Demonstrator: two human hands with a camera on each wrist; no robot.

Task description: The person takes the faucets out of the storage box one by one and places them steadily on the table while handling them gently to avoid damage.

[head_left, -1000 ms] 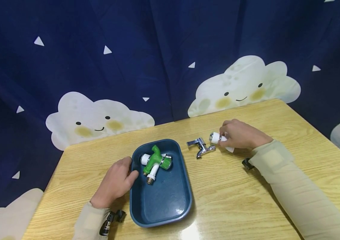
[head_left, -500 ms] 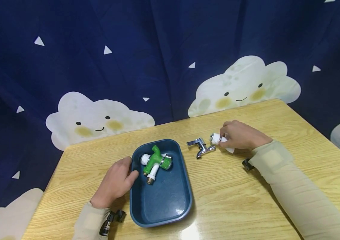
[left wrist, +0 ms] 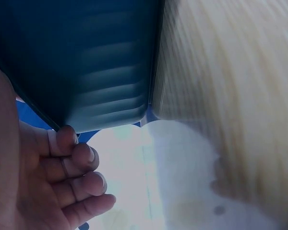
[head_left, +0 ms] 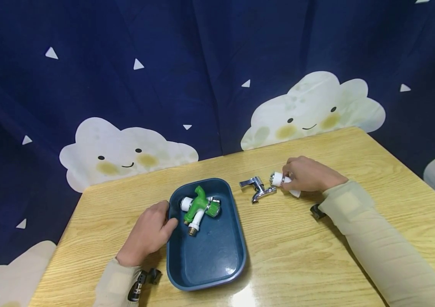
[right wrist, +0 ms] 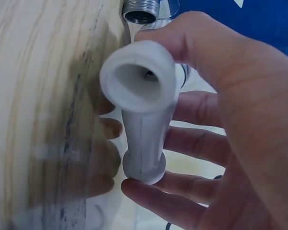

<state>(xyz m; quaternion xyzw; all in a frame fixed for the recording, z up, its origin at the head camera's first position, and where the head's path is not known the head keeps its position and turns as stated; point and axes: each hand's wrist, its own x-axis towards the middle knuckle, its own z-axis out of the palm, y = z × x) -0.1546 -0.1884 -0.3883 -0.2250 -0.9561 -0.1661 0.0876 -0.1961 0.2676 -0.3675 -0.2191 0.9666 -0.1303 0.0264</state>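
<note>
On the wooden table [head_left: 298, 256], seen from your head camera, your left hand [head_left: 146, 232] holds the left edge of the blue tray [head_left: 209, 264], thumb over the rim and fingers along the outer wall. Inside, toward the tray's far end, a green tap [head_left: 199, 202] lies across a white-bodied tap [head_left: 197, 218] with a brass threaded end. Out to the right of the tray, your right hand [head_left: 309, 174] grips the ribbed-knob tap [head_left: 277, 179], its white knob pointing left past your fingertips. A chrome tap [head_left: 257, 187] lies between the tray and that hand, close beside the knob; you cannot tell whether the two touch. Behind hangs a navy curtain [head_left: 163, 76] printed with smiling clouds.

At your left wrist, the four fingers bend loosely by the tray's outer wall, the index fingertip at its edge; your thumb tip is hidden.

At your right wrist, your thumb clamps the ribbed-knob tap from above while your fingers lie behind its white pipe, whose round open mouth faces the camera. A threaded metal end shows at the top edge.
</note>
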